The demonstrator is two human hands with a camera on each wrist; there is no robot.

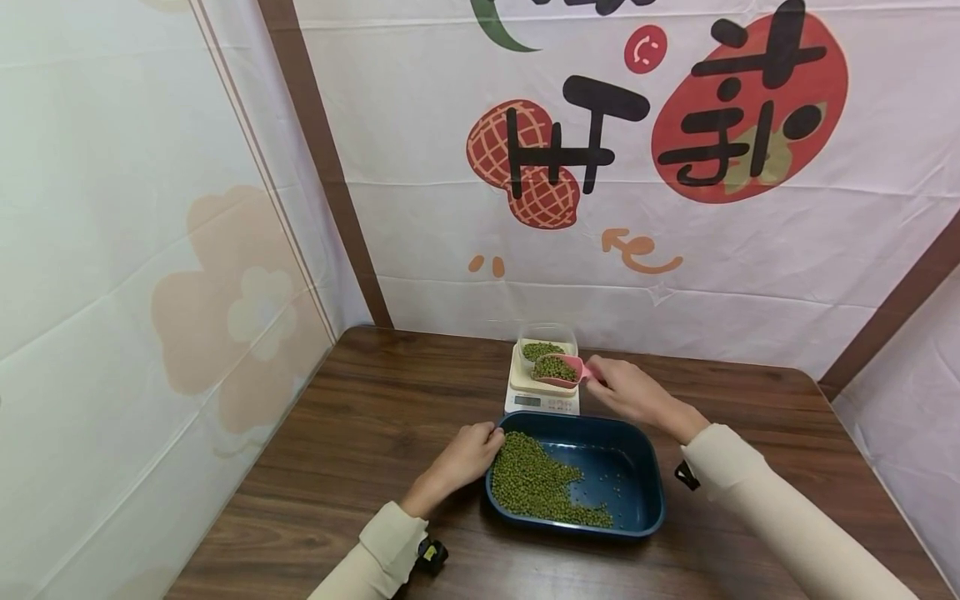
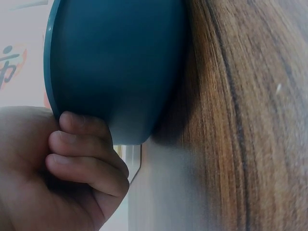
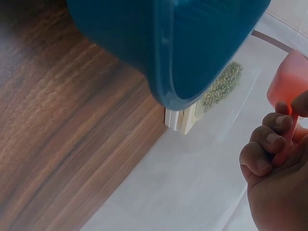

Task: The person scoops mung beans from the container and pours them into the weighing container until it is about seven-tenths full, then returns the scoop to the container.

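My right hand (image 1: 628, 390) grips the handle of a pink scoop (image 1: 572, 372) loaded with green beans (image 1: 553, 368). In the head view the scoop overlaps the front of a clear plastic container (image 1: 568, 335), which holds more green beans and stands on a white kitchen scale (image 1: 517, 392). With curled fingers my left hand (image 1: 467, 454) holds the left rim of a dark blue basin (image 1: 649, 492). Beans are heaped in the basin's left half, with a few scattered over its right floor. The right wrist view shows fingers curled round the scoop's handle (image 3: 284, 151).
A brown wooden table (image 1: 337, 467) bears everything, its back edge against a printed cloth wall (image 1: 427, 217). Another cloth panel (image 1: 112, 333) borders the left side. The scale's display (image 1: 527, 401) faces the basin, close behind its far rim.
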